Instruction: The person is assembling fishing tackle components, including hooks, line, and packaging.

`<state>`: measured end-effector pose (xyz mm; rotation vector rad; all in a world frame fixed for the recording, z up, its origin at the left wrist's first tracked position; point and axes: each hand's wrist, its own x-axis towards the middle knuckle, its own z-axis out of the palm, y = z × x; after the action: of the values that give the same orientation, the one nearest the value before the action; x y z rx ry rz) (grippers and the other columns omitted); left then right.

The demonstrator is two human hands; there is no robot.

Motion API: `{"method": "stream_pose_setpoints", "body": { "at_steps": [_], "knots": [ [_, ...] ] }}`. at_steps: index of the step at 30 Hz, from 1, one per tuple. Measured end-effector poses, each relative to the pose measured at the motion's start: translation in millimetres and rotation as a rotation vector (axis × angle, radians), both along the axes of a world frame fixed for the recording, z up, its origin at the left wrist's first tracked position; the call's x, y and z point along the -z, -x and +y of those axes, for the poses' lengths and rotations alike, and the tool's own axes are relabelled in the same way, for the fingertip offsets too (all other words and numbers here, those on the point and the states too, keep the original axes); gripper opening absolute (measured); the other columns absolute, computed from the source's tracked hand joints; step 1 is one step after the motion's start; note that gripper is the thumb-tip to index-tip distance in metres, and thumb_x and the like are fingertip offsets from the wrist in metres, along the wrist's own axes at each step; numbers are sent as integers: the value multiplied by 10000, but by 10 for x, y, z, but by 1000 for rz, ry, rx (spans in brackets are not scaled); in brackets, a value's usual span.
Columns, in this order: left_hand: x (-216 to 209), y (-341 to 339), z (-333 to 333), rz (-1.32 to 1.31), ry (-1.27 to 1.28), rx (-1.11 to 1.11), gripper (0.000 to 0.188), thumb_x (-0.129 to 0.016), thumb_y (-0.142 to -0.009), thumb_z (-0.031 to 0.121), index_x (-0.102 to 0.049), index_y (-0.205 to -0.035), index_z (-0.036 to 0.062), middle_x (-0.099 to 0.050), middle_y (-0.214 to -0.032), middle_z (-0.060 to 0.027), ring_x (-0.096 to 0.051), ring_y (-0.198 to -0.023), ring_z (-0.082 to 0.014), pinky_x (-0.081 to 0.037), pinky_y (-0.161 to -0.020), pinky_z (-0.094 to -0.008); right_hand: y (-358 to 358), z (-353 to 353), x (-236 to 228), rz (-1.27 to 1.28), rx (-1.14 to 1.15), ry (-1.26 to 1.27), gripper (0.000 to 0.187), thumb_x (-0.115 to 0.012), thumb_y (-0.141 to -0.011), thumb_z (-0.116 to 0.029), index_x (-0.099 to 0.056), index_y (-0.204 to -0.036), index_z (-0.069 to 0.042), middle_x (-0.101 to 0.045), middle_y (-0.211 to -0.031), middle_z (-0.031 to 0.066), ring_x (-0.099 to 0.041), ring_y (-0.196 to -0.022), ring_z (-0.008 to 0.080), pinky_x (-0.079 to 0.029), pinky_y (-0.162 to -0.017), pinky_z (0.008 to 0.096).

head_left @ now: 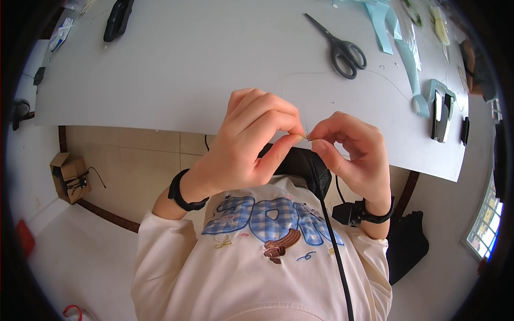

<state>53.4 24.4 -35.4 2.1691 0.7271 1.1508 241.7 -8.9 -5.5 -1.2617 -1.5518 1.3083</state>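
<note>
Just in front of the near table edge, my left hand (247,142) and my right hand (357,150) meet almost fingertip to fingertip. Each pinches thumb against index finger. Between them is a tiny, thin yellowish-green strand (308,138), with a fine end sticking up. Whether it is thread or wire cannot be made out, and most of it is hidden by my fingertips. Beyond my hands, black-handled scissors (342,52) lie closed on the white table (187,80).
Light-blue ribbon (411,67) trails down the table's right side, beside a black-and-silver stapler-like object (441,115). A black tool (118,21) lies far left. On the floor at left stands a cardboard box (71,184) with black cables. A black cord (334,235) hangs down my shirt.
</note>
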Motion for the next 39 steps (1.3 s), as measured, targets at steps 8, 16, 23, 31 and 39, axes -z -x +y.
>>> {"method": "stream_pose_setpoints", "body": {
  "at_steps": [8, 16, 23, 31, 39],
  "knots": [
    [-37, 6, -12, -18, 51, 21, 167, -583, -671, -62, -545, -790, 48, -569, -835, -65, -494, -715, -200, -332, -723, -310, 24, -31, -99, -89, 10, -69, 81, -629, -725, 14, -587, -793, 5, -567, -670, 26, -488, -556, 84, -416, -525, 215],
    [-42, 13, -18, -9, 3, 50, 181, -600, -640, -64, -548, -771, 49, -571, -813, -59, -493, -688, -199, -335, -698, -313, 8, -25, -79, 49, -53, 66, 48, -576, -725, 16, -573, -772, 4, -556, -671, 9, -488, -578, 70, -406, -526, 206],
    [14, -10, -58, -35, -160, 49, 213, -652, -619, -42, -571, -781, 70, -587, -792, -33, -511, -646, -181, -327, -661, -308, -38, 9, -117, 340, -156, 513, 55, -545, -752, 9, -559, -804, 19, -556, -728, -5, -485, -671, 47, -398, -589, 191],
    [3, 9, -47, -15, -156, 4, 199, -640, -629, -42, -569, -779, 67, -587, -791, -33, -521, -655, -177, -331, -669, -307, 1, -60, -124, 311, 14, 364, 63, -573, -800, -1, -573, -855, 31, -571, -744, 5, -481, -664, 40, -393, -586, 184],
    [7, -6, -67, -24, -167, -16, 181, -637, -642, -41, -568, -775, 61, -583, -782, -34, -520, -659, -178, -334, -675, -309, 12, -110, -118, 113, 3, 170, 40, -596, -761, 9, -586, -800, 14, -550, -647, -17, -455, -582, 32, -371, -516, 182]
  ]
}}
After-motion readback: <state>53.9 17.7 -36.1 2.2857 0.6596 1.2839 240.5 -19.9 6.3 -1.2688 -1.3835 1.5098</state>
